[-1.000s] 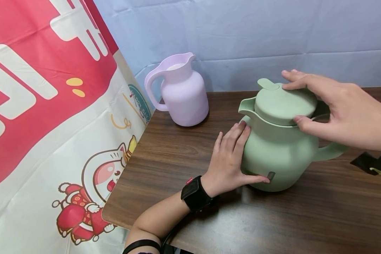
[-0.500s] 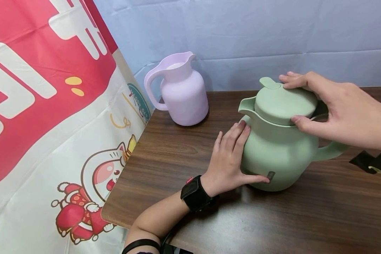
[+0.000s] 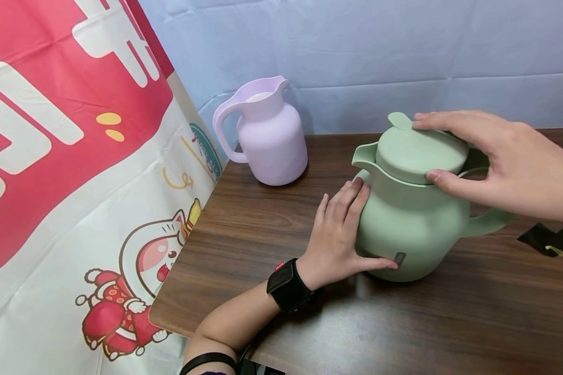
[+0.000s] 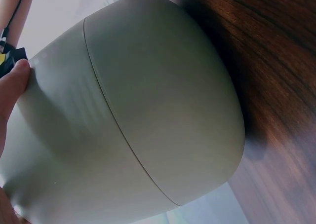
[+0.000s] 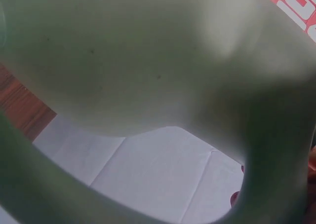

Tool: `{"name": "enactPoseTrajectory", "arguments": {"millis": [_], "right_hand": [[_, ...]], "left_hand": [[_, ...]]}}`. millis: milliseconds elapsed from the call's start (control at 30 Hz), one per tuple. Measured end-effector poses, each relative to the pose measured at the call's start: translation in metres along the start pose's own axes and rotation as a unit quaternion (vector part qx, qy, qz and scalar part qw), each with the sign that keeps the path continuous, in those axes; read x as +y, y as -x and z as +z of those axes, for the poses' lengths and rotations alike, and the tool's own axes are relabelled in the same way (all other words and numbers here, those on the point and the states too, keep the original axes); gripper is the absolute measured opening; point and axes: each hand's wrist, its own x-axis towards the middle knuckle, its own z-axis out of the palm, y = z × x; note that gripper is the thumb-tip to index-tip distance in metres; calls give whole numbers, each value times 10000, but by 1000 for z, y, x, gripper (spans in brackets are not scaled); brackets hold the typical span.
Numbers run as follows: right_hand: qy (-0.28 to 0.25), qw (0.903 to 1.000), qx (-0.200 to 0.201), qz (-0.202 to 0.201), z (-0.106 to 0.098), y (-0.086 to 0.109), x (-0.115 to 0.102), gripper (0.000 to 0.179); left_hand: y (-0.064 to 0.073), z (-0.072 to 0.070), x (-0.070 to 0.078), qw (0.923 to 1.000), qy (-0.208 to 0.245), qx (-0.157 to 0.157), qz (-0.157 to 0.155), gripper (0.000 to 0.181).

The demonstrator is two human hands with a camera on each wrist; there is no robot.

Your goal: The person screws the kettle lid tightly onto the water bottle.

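A green vacuum jug stands upright on the wooden table, its spout to the left and its handle to the right. My left hand rests against the jug's left side, fingers straight and thumb stretched across the front near a small dark label. My right hand grips the round green lid from above, thumb on the near rim and fingers over the far side. The lid sits in the jug's neck, its small tab pointing back. In the right wrist view the handle arcs below the blurred jug body.
A lilac jug with its handle to the left stands at the back left of the table. A printed red and white cloth hangs on the left, a pale blue one behind. Something black lies at the right.
The lid has turned a little, its tab swinging to the right. My right thumb has slid slightly left with it. The left hand and the jug body have stayed in place.
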Motion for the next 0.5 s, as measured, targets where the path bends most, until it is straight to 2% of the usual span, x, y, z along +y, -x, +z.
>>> {"name": "enactPoseTrajectory", "arguments": {"millis": [133, 367, 500], "right_hand": [[-13, 10000, -10, -9, 0, 0, 0, 80], [-25, 9988, 38, -483, 1, -3, 7, 72], [-112, 9979, 94, -625, 1, -5, 8, 69]], "left_hand": [[0, 1, 0, 10000, 7, -1, -3, 138], [-1, 1, 0, 10000, -2, -5, 9, 138], [-1, 1, 0, 10000, -10, -7, -1, 138]]}}
